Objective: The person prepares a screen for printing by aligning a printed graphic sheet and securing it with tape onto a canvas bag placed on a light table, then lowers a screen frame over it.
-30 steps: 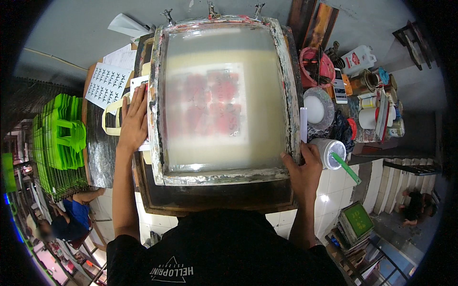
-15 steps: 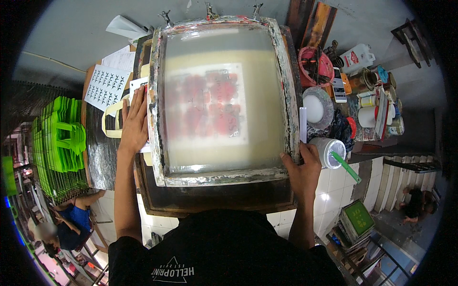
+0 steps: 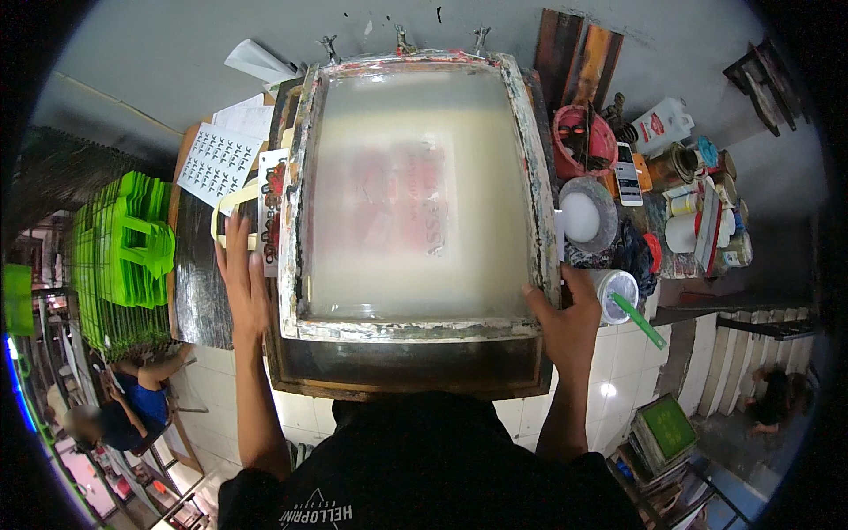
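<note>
A screen-printing frame point(image 3: 415, 331), with chipped white paint and pale translucent mesh, lies over a dark wooden board point(image 3: 406, 371) in front of me. Faint red and dark shapes show blurred through the mesh. My right hand point(image 3: 568, 314) grips the frame's near right side, thumb on top and fingers along the outer edge. Off the frame's left side, my left hand point(image 3: 245, 287) is stretched out, holding nothing. Its fingertips are close to a cream bag handle point(image 3: 218, 225). Beside them a white piece with red and black print point(image 3: 274, 212) sticks out from under the frame.
Printed sheets point(image 3: 216, 163) lie at the left, beyond them bright green bags point(image 3: 128, 238) on a wire rack. On the right stand a pink basin point(image 3: 583, 137), a phone point(image 3: 628, 172), a bowl point(image 3: 587, 212), cans, and a white tub with a green spatula point(image 3: 640, 322). Clamps point(image 3: 402, 40) line the back.
My left hand has come away from the frame's left edge, moving nearer to me. More of the printed piece shows at the left, and the print under the mesh looks fainter. My right hand keeps its grip.
</note>
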Available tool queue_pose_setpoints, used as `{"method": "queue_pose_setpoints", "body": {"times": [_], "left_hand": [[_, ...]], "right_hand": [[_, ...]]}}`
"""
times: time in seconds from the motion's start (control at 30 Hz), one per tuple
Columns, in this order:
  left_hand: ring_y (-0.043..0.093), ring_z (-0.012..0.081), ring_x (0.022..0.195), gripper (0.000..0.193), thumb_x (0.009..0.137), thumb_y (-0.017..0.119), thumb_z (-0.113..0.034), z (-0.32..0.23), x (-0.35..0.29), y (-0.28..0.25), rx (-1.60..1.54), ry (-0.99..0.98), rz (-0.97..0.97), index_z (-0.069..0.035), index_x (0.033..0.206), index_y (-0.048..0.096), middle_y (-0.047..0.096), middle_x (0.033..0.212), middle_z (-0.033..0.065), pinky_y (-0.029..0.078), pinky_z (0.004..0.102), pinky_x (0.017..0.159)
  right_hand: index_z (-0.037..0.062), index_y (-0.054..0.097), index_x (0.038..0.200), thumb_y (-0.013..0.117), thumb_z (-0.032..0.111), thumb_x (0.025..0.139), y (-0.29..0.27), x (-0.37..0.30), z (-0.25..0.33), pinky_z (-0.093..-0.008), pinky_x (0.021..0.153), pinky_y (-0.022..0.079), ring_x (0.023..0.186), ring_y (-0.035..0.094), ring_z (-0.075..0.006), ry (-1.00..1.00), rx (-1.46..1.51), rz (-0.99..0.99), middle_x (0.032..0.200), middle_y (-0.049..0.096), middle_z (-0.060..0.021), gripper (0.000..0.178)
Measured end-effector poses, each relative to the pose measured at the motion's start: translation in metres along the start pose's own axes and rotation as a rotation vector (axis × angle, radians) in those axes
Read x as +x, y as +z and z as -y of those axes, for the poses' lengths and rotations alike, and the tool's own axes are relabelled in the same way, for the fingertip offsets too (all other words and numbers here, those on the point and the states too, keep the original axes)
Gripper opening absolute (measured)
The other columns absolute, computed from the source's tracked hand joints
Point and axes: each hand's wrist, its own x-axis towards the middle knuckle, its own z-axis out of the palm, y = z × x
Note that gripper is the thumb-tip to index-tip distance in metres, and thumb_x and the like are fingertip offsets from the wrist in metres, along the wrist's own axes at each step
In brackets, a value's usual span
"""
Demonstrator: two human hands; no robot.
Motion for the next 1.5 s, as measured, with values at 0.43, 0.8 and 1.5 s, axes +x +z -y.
{"method": "queue_pose_setpoints", "body": {"times": [0.43, 0.8, 1.5], "left_hand": [[0.041, 0.0432, 0.138, 0.067, 0.104, 0.045, -0.042, 0.057, -0.200, 0.064, -0.183, -0.414, 0.020, 0.011, 0.144, 0.041, 0.044, 0.145, 0.0333, 0.027, 0.0502, 0.119], [0.015, 0.0397, 0.159, 0.078, 0.107, 0.030, -0.057, 0.008, -0.149, 0.056, -0.073, -0.287, -0.081, -0.003, 0.162, 0.029, 0.022, 0.170, 0.0219, 0.007, 0.0567, 0.127], [0.021, 0.0388, 0.158, 0.057, 0.109, 0.043, -0.032, -0.036, -0.109, 0.026, -0.277, -0.286, -0.146, 0.002, 0.155, 0.040, 0.028, 0.168, 0.0222, 0.008, 0.0532, 0.128]], "right_hand": [[-0.0073, 0.067, 0.124, 0.068, 0.012, 0.094, -0.036, -0.004, -0.015, -0.0327, 0.100, 0.047, 0.109, 0.063, -0.0180, 0.156, 0.824, 0.066, 0.118, 0.068, -0.0112, 0.036], [-0.0065, 0.067, 0.124, 0.069, 0.009, 0.092, -0.032, 0.000, -0.021, -0.0332, 0.102, 0.045, 0.111, 0.062, -0.0181, 0.210, 0.760, 0.096, 0.116, 0.068, -0.0099, 0.036], [-0.0030, 0.053, 0.135, 0.079, 0.006, 0.089, 0.006, -0.001, -0.028, -0.0333, 0.091, 0.054, 0.102, 0.068, -0.0203, 0.217, 0.421, 0.181, 0.115, 0.068, -0.0156, 0.053]]}}
